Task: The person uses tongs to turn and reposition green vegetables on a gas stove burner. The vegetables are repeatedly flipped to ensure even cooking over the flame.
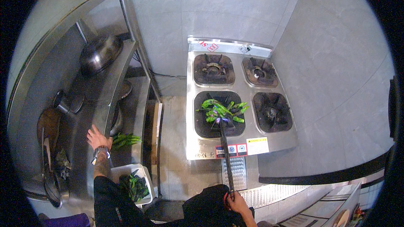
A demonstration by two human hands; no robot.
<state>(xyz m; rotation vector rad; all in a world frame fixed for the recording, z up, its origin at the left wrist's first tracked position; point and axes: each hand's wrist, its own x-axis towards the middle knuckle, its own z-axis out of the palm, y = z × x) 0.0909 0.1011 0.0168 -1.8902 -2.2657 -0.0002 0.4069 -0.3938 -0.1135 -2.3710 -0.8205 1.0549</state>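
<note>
My right hand (239,203) grips the near end of long dark tongs (226,151). Their far end reaches several green peppers (222,108), some with darkened skin, over the front left burner (202,129) of a steel gas stove (205,146). A bluish-violet flame shows among them. My left hand (98,137), fingers spread and holding nothing, rests on the edge of a steel shelf (102,116). Below and right of that hand, more green peppers (126,141) lie on a lower shelf. A white plastic tub (147,176) near my left forearm contains dark, charred-looking green peppers (135,186).
A metal bowl (102,53) sits upside down on the upper left shelf. A metal cup (61,101) and a brown board-like object (49,124) are farther down it. Three other burners, including the front right one (272,113), have no visible flame. A grey wall (328,69) borders the stove's right side.
</note>
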